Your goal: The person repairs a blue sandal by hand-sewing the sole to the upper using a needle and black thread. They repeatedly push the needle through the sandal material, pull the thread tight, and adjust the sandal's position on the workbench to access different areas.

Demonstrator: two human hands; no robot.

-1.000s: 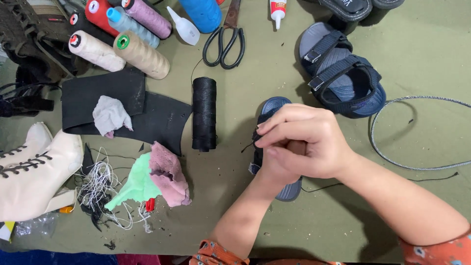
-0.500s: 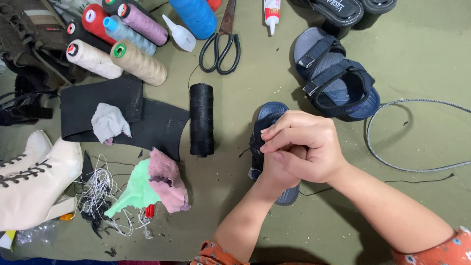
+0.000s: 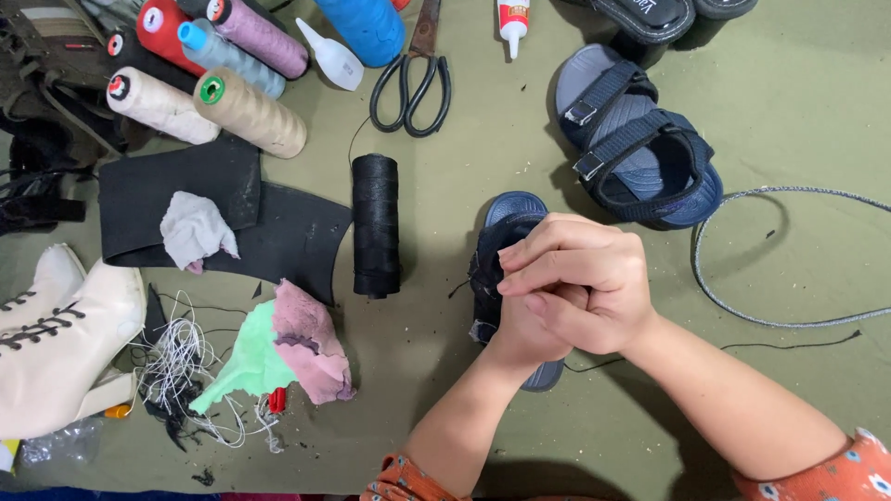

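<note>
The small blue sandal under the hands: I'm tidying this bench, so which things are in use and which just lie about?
In use:
small blue sandal, gripped on the table
right hand, clasped over it
left hand, beneath the right
thin black thread, trailing from the hands

Lying about:
black thread spool
scissors
second sandal
white boot
coloured thread cones

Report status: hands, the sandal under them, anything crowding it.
Right hand folded over left hand, both pressing on the small blue sandal. Grip itself hidden. Black thread spool lies left, apart; second blue sandal above right, apart.
</note>
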